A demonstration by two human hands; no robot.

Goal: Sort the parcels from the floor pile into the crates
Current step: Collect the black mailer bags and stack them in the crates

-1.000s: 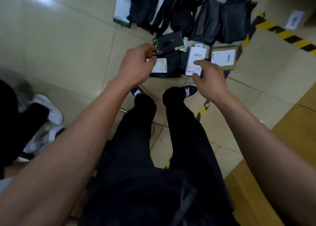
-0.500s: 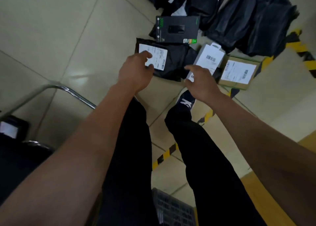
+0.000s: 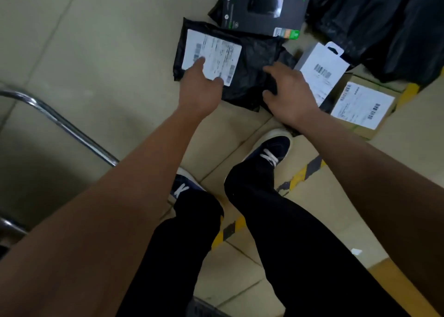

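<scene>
A black poly bag parcel (image 3: 254, 59) with a white shipping label (image 3: 216, 50) lies flat on the tiled floor in front of my feet. My left hand (image 3: 199, 86) reaches onto its near left corner, with index finger and thumb spread on the label. The fingers of my right hand (image 3: 288, 93) come down on the bag's near right part, its thumb at the near edge. Neither hand plainly grips it. Behind it lie a black box with green trim (image 3: 264, 4), a white hang-tab box (image 3: 322, 69) and a cardboard box with a label (image 3: 362, 105).
More black bags (image 3: 384, 28) are piled at the top right. A chrome cart rail (image 3: 67, 127) crosses the left side. Yellow-black floor tape (image 3: 302, 172) runs under my legs. A dark crate corner (image 3: 204, 309) shows at the bottom edge.
I have leaned closer to the pile. My left hand slid onto the bag's label, and my right hand moved left from the white box onto the black bag.
</scene>
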